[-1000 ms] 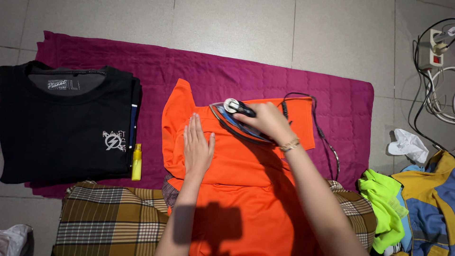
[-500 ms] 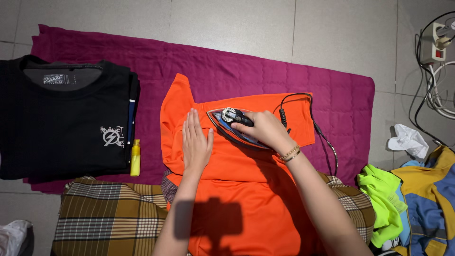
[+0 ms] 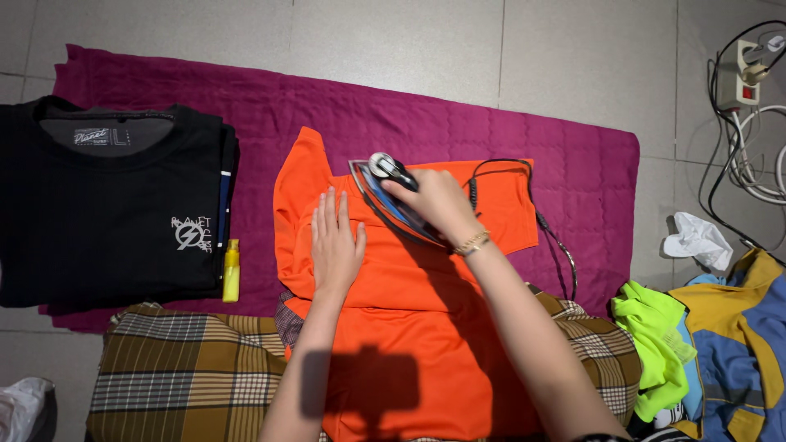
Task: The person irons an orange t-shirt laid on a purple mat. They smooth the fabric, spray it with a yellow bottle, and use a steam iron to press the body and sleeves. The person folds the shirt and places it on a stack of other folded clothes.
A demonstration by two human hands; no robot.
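An orange shirt [image 3: 409, 278] lies spread over a magenta quilted mat [image 3: 458, 131] on the tiled floor. My left hand [image 3: 335, 245] presses flat on the shirt, fingers together, left of the iron. My right hand [image 3: 434, 200] grips the handle of an electric iron [image 3: 385, 192] whose tip points up and left on the shirt's upper part. The iron's black cord [image 3: 557, 245] loops off to the right across the mat.
A folded black shirt [image 3: 106, 213] lies at the left, with a small yellow bottle [image 3: 232, 270] beside it. Plaid brown cloth [image 3: 188, 376] covers the near edge. A neon green garment [image 3: 651, 336], blue-yellow clothing [image 3: 737, 344], white crumpled cloth [image 3: 696, 239] and a power strip [image 3: 741, 69] sit at the right.
My right hand has slid the iron up and to the left across the orange shirt. My left hand has stayed flat on the shirt.
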